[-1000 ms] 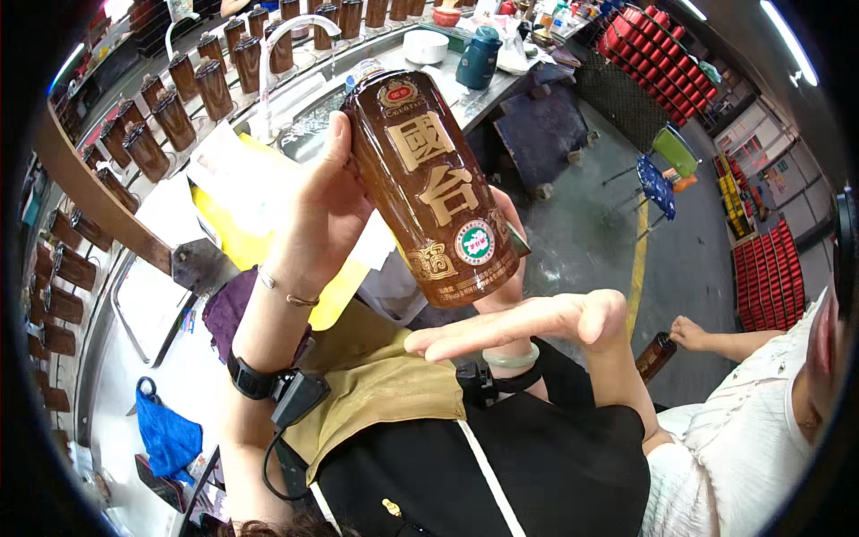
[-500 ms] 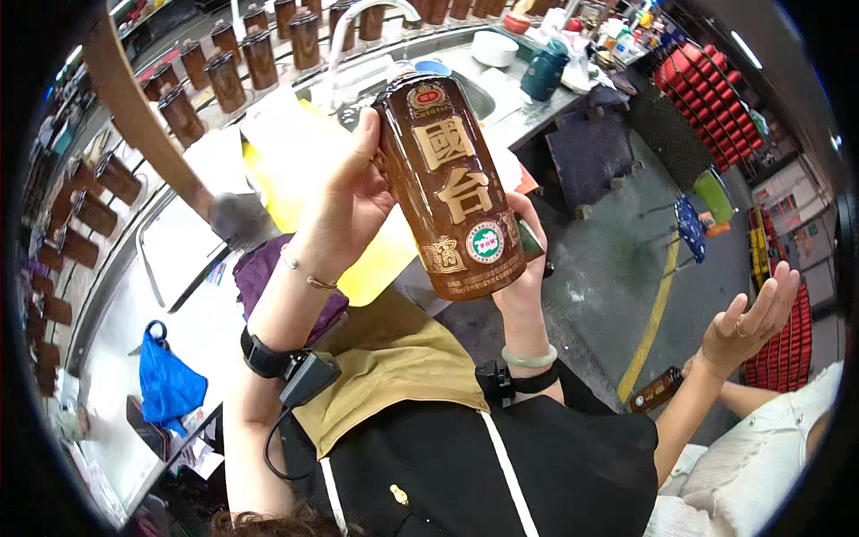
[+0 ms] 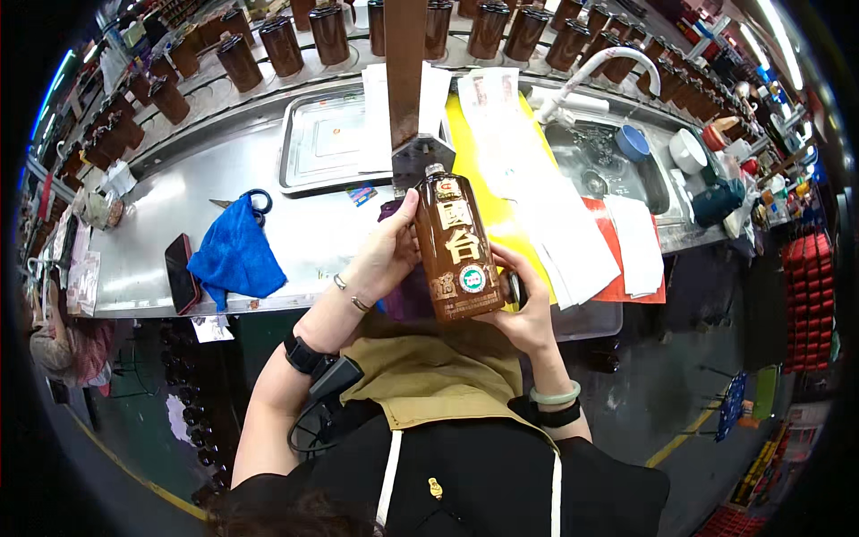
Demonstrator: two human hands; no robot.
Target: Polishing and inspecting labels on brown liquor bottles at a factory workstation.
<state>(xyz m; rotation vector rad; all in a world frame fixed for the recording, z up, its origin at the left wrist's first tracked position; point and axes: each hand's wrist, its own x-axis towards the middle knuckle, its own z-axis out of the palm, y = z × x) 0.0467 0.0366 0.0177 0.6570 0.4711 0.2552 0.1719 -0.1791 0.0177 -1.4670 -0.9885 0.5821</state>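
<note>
A glossy brown bottle [image 3: 461,242] with gold characters and a round green-and-white emblem is held up before me, its neck tilted slightly left. My left hand [image 3: 390,255] grips its left side, thumb laid along the edge. At the lower right side, my right hand [image 3: 526,309] has its fingers curled round the bottle. Something small and dark shows between that palm and the bottle; its kind is not clear. Behind the bottle lie a yellow sheet [image 3: 465,121] and long white paper strips [image 3: 564,224], partly hidden by it.
Brown bottles [image 3: 331,36] line a curved conveyor at the back. On the steel counter [image 3: 143,259] are a blue cloth [image 3: 237,251], scissors [image 3: 259,201], a phone [image 3: 182,273] and a metal tray [image 3: 327,134]. A post [image 3: 406,72] rises ahead; a sink [image 3: 640,179] with faucet [image 3: 617,54] is right.
My view has swung left, from the floor and a co-worker at the right to the counter ahead. Both hands keep the bottle, which now stands more upright and farther from me.
</note>
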